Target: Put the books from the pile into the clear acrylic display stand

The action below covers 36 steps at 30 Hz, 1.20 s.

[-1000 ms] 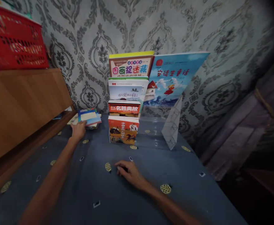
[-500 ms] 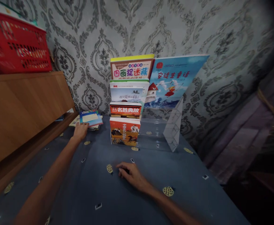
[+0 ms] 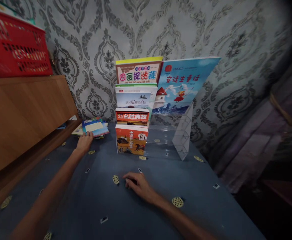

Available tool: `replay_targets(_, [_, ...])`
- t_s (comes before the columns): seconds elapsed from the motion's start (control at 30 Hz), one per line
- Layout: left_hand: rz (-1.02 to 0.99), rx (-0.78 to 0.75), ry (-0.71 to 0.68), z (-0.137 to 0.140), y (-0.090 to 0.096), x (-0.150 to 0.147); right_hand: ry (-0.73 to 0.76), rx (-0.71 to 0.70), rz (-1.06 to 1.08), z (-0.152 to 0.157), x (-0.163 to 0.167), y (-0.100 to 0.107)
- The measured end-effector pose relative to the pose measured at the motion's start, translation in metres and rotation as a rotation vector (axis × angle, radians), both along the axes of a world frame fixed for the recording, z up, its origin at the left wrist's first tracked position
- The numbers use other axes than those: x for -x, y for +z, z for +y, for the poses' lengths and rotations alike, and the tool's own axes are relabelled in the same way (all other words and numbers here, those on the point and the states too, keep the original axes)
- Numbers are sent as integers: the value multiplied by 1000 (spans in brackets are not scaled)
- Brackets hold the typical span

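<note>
My left hand (image 3: 84,142) reaches to a low pile at the back left, its fingers closed over the near edge of a thin blue book (image 3: 94,126) on top. The thumb is hidden. Other books (image 3: 77,130) stick out under it. Nearer to me, my right hand (image 3: 139,186) rests over the blue tablecloth, holding nothing, with the index finger and thumb apart. Beyond it stands a clear tiered book rack (image 3: 182,133). Its left column holds several books, with an orange book (image 3: 132,140) lowest in front. A large blue picture book (image 3: 183,85) leans at the top right.
The tablecloth (image 3: 126,213) is dark blue with pineapple prints. A wooden cabinet (image 3: 28,113) stands along the left side, bearing a red plastic basket (image 3: 16,50). Patterned wallpaper (image 3: 106,60) rises behind the rack, and a curtain (image 3: 258,146) hangs at the right.
The view has shifted slightly. My left hand stays at the blue book, which has turned or slid a little on the pile. My right hand keeps its place.
</note>
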<state>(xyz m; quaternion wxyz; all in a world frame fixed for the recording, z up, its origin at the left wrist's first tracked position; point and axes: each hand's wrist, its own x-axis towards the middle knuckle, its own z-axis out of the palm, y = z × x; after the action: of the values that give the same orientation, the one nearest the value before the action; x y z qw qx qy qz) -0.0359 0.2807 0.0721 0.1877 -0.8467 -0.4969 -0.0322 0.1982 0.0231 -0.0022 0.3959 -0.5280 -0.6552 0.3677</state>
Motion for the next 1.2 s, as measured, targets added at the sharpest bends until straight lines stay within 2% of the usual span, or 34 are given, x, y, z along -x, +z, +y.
replay_targets(0.5, [94,26,-65,-24,18,21,-5,0,16,-2,2,3])
replay_targets(0.67, [133,14,-95,-40,23,24,-11,1,17,-2,2,2])
replay_targets(0.97, [225,47,-90,-103,23,-5,-3,3,18,-2,1,1])
replay_targets(1.2, [238,116,-128,-163,7,-29,-15,-82,-20,-1,1,2])
